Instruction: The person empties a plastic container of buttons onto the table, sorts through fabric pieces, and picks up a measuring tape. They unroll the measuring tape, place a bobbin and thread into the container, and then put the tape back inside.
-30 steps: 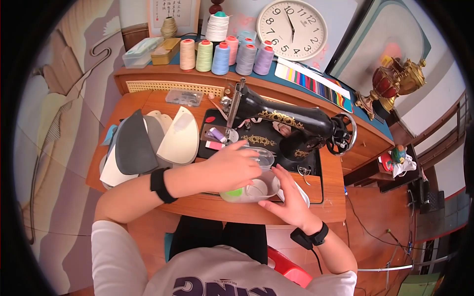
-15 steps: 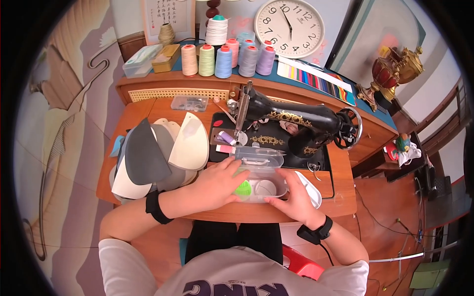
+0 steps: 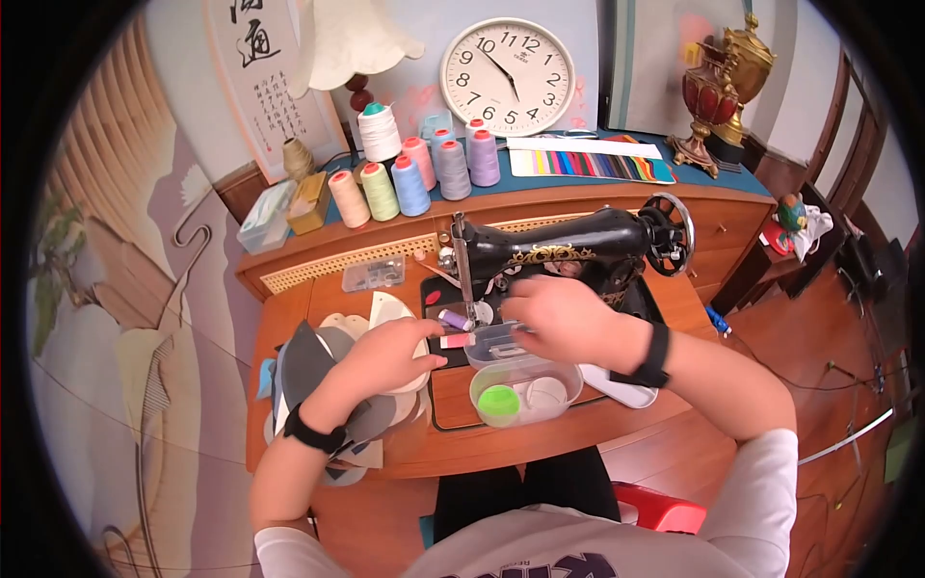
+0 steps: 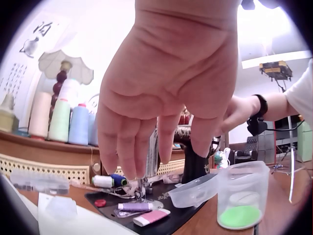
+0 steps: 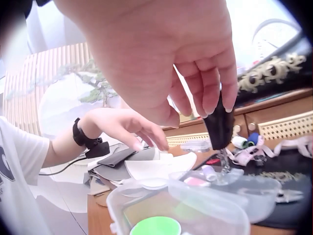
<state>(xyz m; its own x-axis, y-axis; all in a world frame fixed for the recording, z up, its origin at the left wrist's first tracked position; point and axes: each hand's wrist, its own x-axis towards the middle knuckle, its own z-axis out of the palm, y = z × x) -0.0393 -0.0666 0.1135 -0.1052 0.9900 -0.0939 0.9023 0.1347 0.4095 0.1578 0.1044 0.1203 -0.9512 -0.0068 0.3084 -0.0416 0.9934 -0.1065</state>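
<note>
An open clear plastic box (image 3: 568, 407) sits at the table's front, with a round green lid (image 3: 498, 401) and a white disc (image 3: 547, 393) inside. Its hinged lid (image 3: 485, 351) lies folded back toward the sewing machine (image 3: 578, 243). My right hand (image 3: 570, 326) hovers above that lid, fingers loosely bent and nothing in them. To the left of the box, my left hand (image 3: 390, 356) hangs palm down with relaxed fingers, also holding nothing. Its fingertips overlap the area near a purple thread spool (image 3: 456, 320) and a pink-and-white packet (image 3: 458, 341).
Grey and cream fabric pieces (image 3: 306, 358) are stacked on the left, partly under my left forearm. A white tray (image 3: 626, 392) lies right of the box. Behind stand several thread cones (image 3: 411, 188), a small parts case (image 3: 374, 274) and a clock (image 3: 508, 77).
My left hand has left the box and moved left. My right hand has risen from the box's right side to above the lid. The head view has turned.
</note>
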